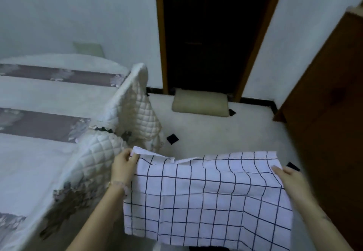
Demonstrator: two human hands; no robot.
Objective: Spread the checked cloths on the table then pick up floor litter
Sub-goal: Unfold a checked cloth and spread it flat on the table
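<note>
Asking about failure modes first: what could have gone wrong from that hold? — Reviewer

Judgement only. The checked cloth [208,197] hung in the air at lower centre of the frame, above the floor [216,129], spanned between both hands. The left hand [123,165] held only the upper left corner, and the top hem beside it sagged in a loose fold. So small a pinch could have let go, and the cloth would have dropped onto the floor. The lower edge hung free and ran off the bottom of the frame; it might have dragged or snagged. — Observer

Anything about the target surface? — Reviewer

No table was identifiable. A bed [49,97] filled the left of the frame, and brown wooden furniture [334,113] stood at the right edge, type unclear. Laying the cloth on the wrong surface was a risk. Small dark squares [172,138] lay on the floor at centre. They could have been tile insets or litter, so they might have been miscounted. — Observer

Hands? — Reviewer

Well apart, one at each end of the cloth. Left: fingers and thumb were curled tight onto the corner. The right hand [289,177] was at lower right, its fingers [277,169] nearly straight on top of the right edge and the thumb hidden beneath. It was taken as a flat pinch, since the cloth was taut. The frame was soft with blur. — Observer
</note>
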